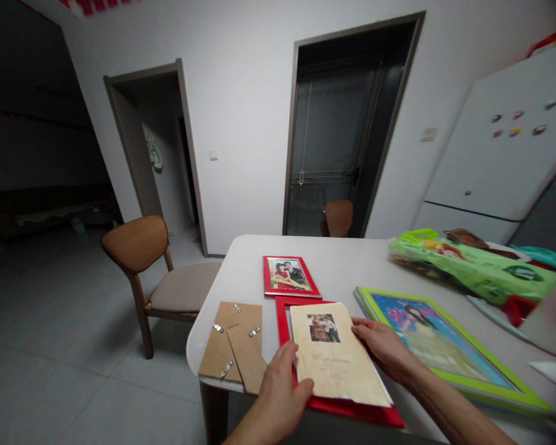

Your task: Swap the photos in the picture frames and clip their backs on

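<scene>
A cream printed sheet [336, 364] with a small photo near its top lies over a red picture frame [285, 321], whose red border shows around it. My left hand [280, 389] grips the sheet's left edge, thumb on top. At the right edge, my right hand [382, 346] has its fingers closed on the same sheet; part of its grip is hidden. Left of the frame lies a brown backing board [213, 355] with metal clips and a stand flap. Beyond the sheet sits a smaller red-framed photo [290, 276]. A large green-framed picture [438, 343] rests to the right of my right hand.
All this stands on a white table [347, 259] with a rounded corner. A green plastic package [477, 266] and a plate [495, 315] occupy its right side. One wooden chair [136, 247] stands at the left, another chair [338, 216] behind the table.
</scene>
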`<state>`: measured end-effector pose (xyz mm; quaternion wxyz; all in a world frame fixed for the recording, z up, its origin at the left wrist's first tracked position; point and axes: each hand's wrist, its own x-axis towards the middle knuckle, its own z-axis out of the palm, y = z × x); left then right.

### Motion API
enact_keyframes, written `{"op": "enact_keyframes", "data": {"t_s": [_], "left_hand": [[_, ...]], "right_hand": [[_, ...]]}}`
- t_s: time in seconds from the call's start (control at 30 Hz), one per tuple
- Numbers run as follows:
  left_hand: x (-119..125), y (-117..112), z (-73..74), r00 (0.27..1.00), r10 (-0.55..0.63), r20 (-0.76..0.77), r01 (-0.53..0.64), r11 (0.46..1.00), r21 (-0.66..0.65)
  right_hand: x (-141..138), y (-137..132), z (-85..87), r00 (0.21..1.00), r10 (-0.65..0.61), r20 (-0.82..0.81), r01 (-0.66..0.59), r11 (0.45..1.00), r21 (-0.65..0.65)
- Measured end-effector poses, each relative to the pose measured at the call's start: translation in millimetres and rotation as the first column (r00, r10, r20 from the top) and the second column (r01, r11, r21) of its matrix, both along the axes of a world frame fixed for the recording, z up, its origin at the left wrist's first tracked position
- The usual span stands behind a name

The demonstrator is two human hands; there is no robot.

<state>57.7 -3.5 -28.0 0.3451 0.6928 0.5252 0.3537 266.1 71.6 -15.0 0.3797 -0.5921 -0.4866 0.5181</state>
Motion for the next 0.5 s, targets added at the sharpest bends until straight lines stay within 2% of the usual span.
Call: {"op": "enact_keyframes", "data": {"t_s": [0.2, 0.4, 0.5], "left_hand": [[0.0, -3.3, -14.4, 0.98, -0.074, -0.184, 0.091, 0.992, 0.086], [-1.7, -4.6, -4.7, 0.968, -0.08, -0.236, 0.107, 0.989, 0.102], [-2.6, -4.2, -0.3, 0.962, -0.096, -0.257, 0.128, 0.986, 0.11]], "right_hand": [[-16.9, 6.2, -4.4, 0.996, -0.063, 0.057, 0.063, 0.998, 0.001], [-11.2, 18.1, -20.0, 0.949, -0.148, 0.28, 0.115, 0.985, 0.13], [-10.2, 20.1, -19.1, 0.894, -0.129, 0.429, 0.051, 0.981, 0.188]]}}
